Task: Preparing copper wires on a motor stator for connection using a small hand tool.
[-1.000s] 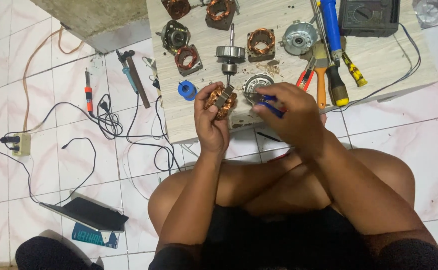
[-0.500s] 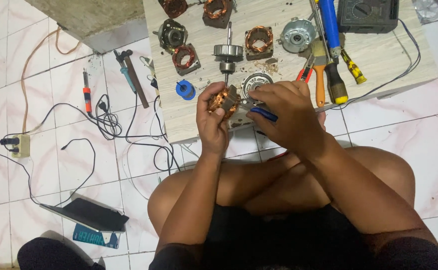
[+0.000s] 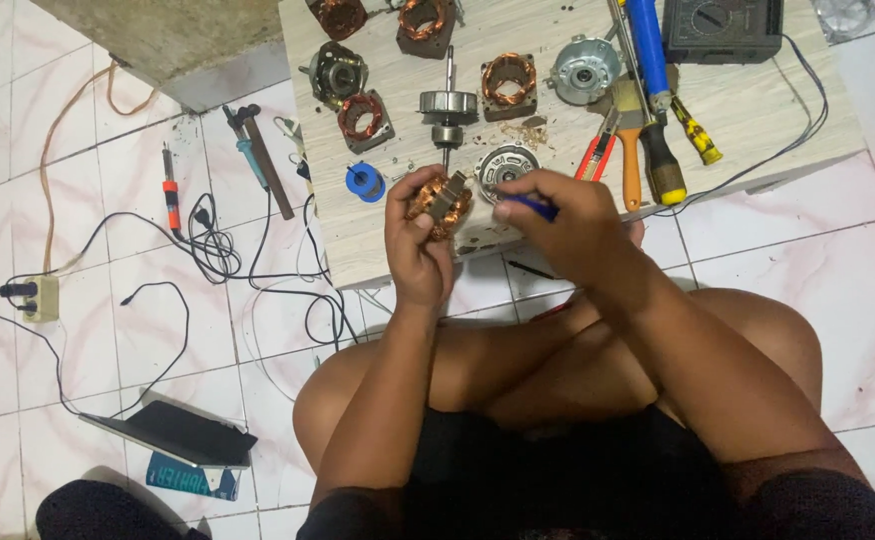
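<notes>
Head view looks straight down on my two hands over the near edge of a low wooden board [image 3: 738,110] set on the tiled floor [image 3: 98,330], my crossed legs below. My left hand [image 3: 420,240] is closed around a small copper-wound stator [image 3: 440,203], fingers curled under it and thumb pressed on its side, so the coil sits raised just above the board's edge. My right hand [image 3: 568,225] is just beside it, fingers pinched tight on a thin blue-handled tool [image 3: 530,206] whose tip points toward the coil; I cannot tell whether the tip touches the winding.

Just beyond my left hand stands a rotor on its shaft [image 3: 448,105], and left of that lies a small blue spool [image 3: 365,182]. Directly past my right hand's knuckles is a round metal motor cover [image 3: 506,165]. Farther out are more copper-wound stators [image 3: 509,82], and off to my right a paintbrush with an orange handle [image 3: 632,150], a screwdriver with a black grip [image 3: 662,165] and a dark multimeter [image 3: 723,28]. Well to my left, on the tiles, lie a hammer [image 3: 266,165], an orange-handled soldering iron [image 3: 171,188] and a tangle of black cable [image 3: 208,240].
</notes>
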